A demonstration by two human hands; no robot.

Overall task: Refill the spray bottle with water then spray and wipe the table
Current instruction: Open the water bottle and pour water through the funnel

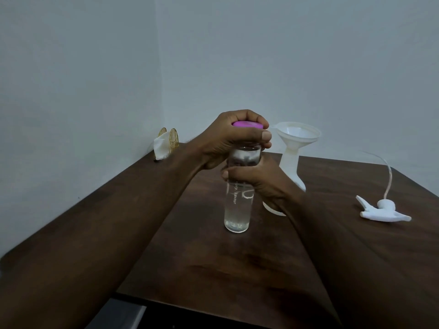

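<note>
Your left forearm (107,222) and right forearm (344,245) reach in over the table (213,262). Your left hand (228,138) curls its fingers down around the pink cap (247,124), gripping it from above. Just beneath, your right hand (256,184) wraps the upper part of the clear water bottle (237,210), thumb on the near side. The water bottle stands upright below your fingers, long axis vertical, cap end up, base on the table. Behind your right fingers stands the white spray bottle (291,167), neck up, with a funnel (297,134) in it. Well to the right of your fingers the spray head (384,212) lies on its side, its tube (387,172) arching upward. Far left of your fingers sits a napkin holder (169,141).
</note>
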